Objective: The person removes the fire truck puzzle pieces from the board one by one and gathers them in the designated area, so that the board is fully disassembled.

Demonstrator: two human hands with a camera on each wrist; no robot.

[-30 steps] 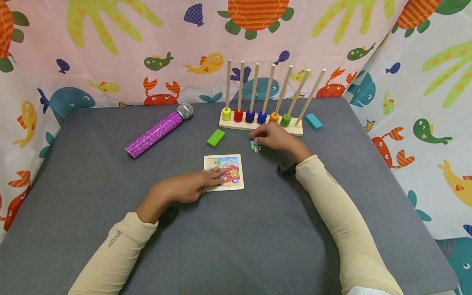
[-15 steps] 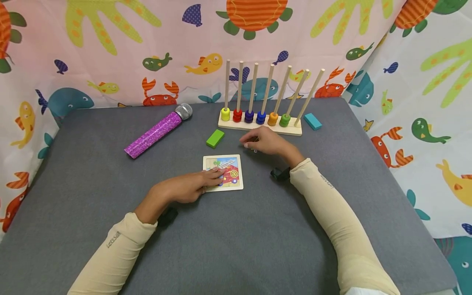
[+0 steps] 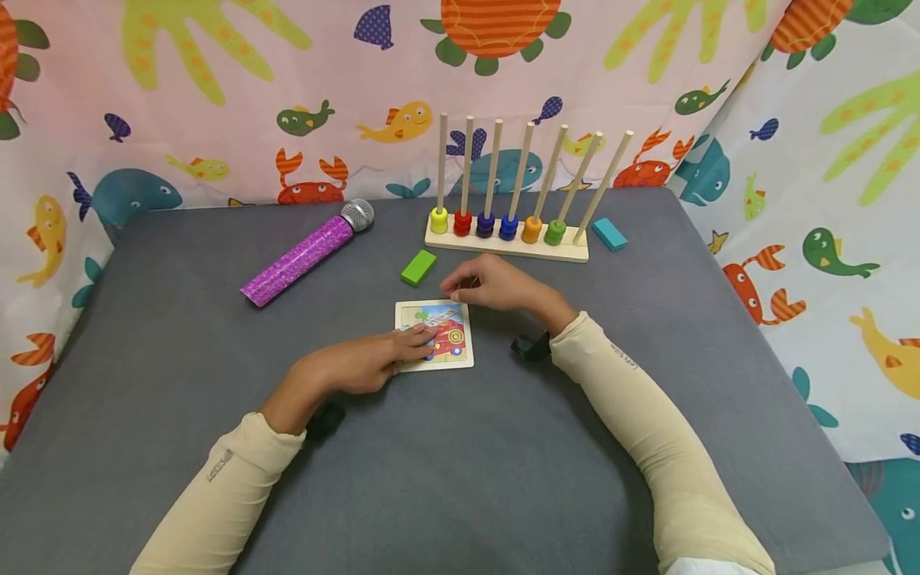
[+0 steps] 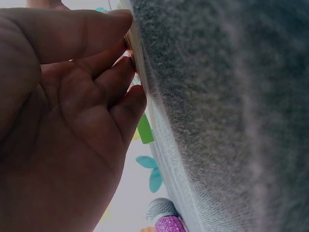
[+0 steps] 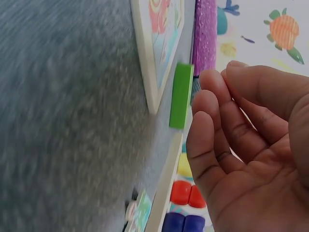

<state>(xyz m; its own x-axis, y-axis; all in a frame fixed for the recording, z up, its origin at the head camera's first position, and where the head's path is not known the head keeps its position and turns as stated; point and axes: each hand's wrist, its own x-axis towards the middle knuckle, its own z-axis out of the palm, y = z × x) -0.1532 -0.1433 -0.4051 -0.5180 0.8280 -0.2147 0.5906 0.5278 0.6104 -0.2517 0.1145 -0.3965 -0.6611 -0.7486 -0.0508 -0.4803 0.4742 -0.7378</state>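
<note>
Head view: the puzzle [image 3: 451, 342] at centre is steadied by the left hand [image 3: 372, 363], fingers straight, and now the right hand [image 3: 494, 284], loosely curled, any hold unclear, is brought to its upper edge, focusing work there.

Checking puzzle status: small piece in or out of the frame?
Out: right wrist view shows the piece on the table, apart from the frame.

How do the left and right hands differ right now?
The left hand rests on the framed puzzle, while the right hand is near that puzzle's far right corner. The left hand's fingers lie fairly straight; the right hand's fingers are loosely curled, with nothing visible between them. Both hands extend from cream sleeves.
</note>
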